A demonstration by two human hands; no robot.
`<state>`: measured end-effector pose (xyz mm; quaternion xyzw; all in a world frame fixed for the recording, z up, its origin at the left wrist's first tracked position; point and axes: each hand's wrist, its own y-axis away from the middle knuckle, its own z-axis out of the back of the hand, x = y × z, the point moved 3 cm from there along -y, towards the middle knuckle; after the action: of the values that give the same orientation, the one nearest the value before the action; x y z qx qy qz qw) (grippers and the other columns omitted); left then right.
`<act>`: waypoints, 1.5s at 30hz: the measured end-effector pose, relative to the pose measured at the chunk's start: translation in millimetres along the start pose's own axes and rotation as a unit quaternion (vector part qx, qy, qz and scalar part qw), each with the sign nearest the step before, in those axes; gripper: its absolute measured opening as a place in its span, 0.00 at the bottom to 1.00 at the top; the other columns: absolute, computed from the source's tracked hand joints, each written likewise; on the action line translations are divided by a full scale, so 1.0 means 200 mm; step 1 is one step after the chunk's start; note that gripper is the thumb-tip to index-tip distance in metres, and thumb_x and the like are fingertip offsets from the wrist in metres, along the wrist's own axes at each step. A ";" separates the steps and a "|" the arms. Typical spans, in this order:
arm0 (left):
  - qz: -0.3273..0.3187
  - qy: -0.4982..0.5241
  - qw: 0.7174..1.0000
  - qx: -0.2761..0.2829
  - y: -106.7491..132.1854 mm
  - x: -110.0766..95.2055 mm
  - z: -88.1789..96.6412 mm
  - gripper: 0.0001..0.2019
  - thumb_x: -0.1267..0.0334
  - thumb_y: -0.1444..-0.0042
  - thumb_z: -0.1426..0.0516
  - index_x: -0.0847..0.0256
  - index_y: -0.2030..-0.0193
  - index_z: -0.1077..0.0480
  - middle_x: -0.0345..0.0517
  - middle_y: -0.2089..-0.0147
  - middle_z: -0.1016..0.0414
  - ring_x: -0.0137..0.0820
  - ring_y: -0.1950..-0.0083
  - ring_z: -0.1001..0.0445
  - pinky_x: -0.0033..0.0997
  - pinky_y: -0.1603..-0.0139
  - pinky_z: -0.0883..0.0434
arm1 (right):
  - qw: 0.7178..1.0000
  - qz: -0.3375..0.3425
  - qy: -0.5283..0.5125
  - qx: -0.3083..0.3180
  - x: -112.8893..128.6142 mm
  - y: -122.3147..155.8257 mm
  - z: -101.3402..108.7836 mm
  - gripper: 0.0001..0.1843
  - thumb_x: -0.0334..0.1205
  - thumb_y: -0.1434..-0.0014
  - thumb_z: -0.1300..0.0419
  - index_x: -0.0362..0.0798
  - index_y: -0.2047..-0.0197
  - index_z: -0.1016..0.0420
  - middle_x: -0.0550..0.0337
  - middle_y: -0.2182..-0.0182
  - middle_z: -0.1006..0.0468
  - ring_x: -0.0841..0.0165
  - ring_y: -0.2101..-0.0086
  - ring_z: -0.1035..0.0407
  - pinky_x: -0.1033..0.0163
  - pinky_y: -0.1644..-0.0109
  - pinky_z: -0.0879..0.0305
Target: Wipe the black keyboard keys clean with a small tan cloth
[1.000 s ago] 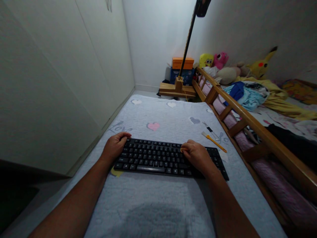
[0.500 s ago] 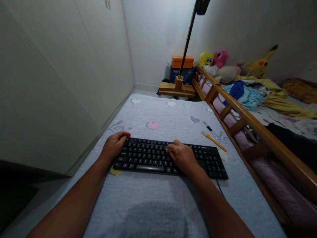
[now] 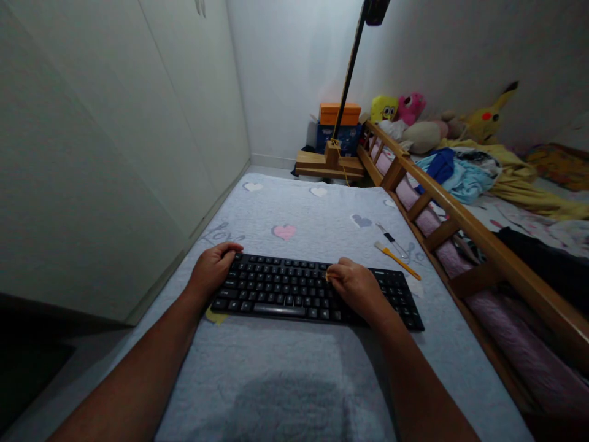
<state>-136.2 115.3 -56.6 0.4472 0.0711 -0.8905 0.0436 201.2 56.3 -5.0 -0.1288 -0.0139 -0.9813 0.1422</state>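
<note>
A black keyboard [image 3: 280,285] lies flat across the heart-patterned bedspread [image 3: 285,362]. My left hand [image 3: 214,267] is closed around its upper left end, with the thumb over the corner keys. My right hand [image 3: 356,285] is closed and rests on the keys right of the middle. A small orange-tan piece [image 3: 328,277], perhaps a bit of cloth, pokes out from between its fingers; most of it is hidden. Beyond the keyboard's right end lie a brush with a yellow handle [image 3: 402,264] and a thin tool with a black grip [image 3: 390,237].
Along the right side runs a wooden bed rail [image 3: 453,212], with clothes and plush toys past it. A pale cabinet [image 3: 151,141] closes off the left. At the far end a dark pole [image 3: 350,73] rises from a wooden base [image 3: 329,162] beside an orange box [image 3: 340,114].
My right hand has slid to the right along the keys with the orange-tan piece in it. My left hand keeps its place on the keyboard's left end.
</note>
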 end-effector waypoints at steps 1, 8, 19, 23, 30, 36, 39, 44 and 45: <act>0.000 0.000 1.000 -0.001 0.00 0.00 0.00 0.18 0.54 0.49 0.48 0.58 0.60 0.21 0.45 0.60 0.17 0.41 0.55 0.21 0.35 0.50 0.27 | 1.000 -0.001 0.000 -0.001 -0.01 0.00 0.00 0.11 0.36 0.34 0.44 0.50 0.60 0.18 0.57 0.64 0.23 0.69 0.65 0.30 0.66 0.63 0.42; 0.002 0.000 1.000 0.003 -0.01 0.00 0.00 0.17 0.54 0.50 0.47 0.58 0.60 0.21 0.45 0.60 0.17 0.41 0.56 0.22 0.34 0.54 0.27 | 1.000 -0.013 -0.008 0.012 -0.08 0.02 0.04 0.11 0.36 0.34 0.43 0.50 0.61 0.18 0.57 0.64 0.23 0.68 0.64 0.29 0.65 0.61 0.41; 0.002 -0.003 1.000 -0.003 -0.01 0.01 0.00 0.18 0.53 0.49 0.47 0.57 0.60 0.21 0.44 0.61 0.17 0.40 0.58 0.21 0.34 0.54 0.27 | 0.998 -0.056 0.022 0.028 -0.19 0.07 0.09 0.11 0.35 0.37 0.43 0.50 0.60 0.17 0.55 0.63 0.20 0.66 0.62 0.27 0.64 0.59 0.39; 0.005 0.001 1.000 -0.004 0.00 0.01 0.00 0.18 0.54 0.49 0.47 0.58 0.60 0.21 0.45 0.61 0.17 0.40 0.57 0.21 0.34 0.54 0.27 | 0.998 -0.050 0.018 0.024 -0.19 0.08 0.10 0.11 0.35 0.37 0.43 0.49 0.62 0.17 0.56 0.64 0.21 0.66 0.63 0.28 0.64 0.60 0.40; 0.006 0.005 1.000 -0.004 0.00 0.01 0.00 0.17 0.53 0.49 0.47 0.58 0.60 0.21 0.44 0.61 0.18 0.40 0.57 0.21 0.35 0.53 0.28 | 0.999 -0.016 -0.046 -0.022 -0.12 0.04 0.08 0.10 0.34 0.36 0.43 0.49 0.61 0.18 0.57 0.64 0.23 0.68 0.62 0.29 0.66 0.59 0.39; 0.017 0.004 1.000 -0.004 0.00 0.00 0.00 0.17 0.53 0.50 0.47 0.58 0.61 0.22 0.45 0.61 0.18 0.41 0.57 0.22 0.34 0.56 0.28 | 1.000 -0.018 -0.020 0.007 -0.13 0.05 0.05 0.10 0.35 0.36 0.43 0.49 0.62 0.19 0.57 0.65 0.23 0.68 0.64 0.29 0.65 0.59 0.40; 0.009 0.000 1.000 -0.004 0.00 -0.01 0.00 0.18 0.53 0.50 0.47 0.58 0.60 0.21 0.44 0.61 0.18 0.40 0.57 0.22 0.34 0.54 0.28 | 0.999 -0.038 -0.015 0.015 -0.18 0.06 0.07 0.10 0.35 0.36 0.43 0.48 0.62 0.18 0.57 0.64 0.22 0.67 0.63 0.29 0.65 0.58 0.40; 0.017 -0.004 1.000 -0.004 0.00 0.00 0.00 0.19 0.53 0.50 0.48 0.59 0.60 0.21 0.45 0.61 0.18 0.41 0.57 0.22 0.34 0.55 0.28 | 0.998 -0.044 -0.020 0.029 -0.20 0.07 0.10 0.10 0.35 0.38 0.43 0.47 0.62 0.18 0.55 0.64 0.20 0.66 0.62 0.28 0.64 0.58 0.40; 0.018 -0.003 1.000 -0.005 0.00 0.00 0.00 0.19 0.53 0.50 0.47 0.59 0.60 0.21 0.45 0.61 0.18 0.41 0.57 0.22 0.35 0.56 0.28 | 0.998 -0.045 -0.018 0.030 -0.20 0.07 0.10 0.10 0.35 0.38 0.43 0.47 0.63 0.18 0.55 0.64 0.20 0.66 0.63 0.28 0.64 0.59 0.41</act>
<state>-136.1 114.6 -56.7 0.4457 0.0673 -0.8905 0.0615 246.7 54.7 3.7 -0.1418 -0.0514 -0.9833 0.1018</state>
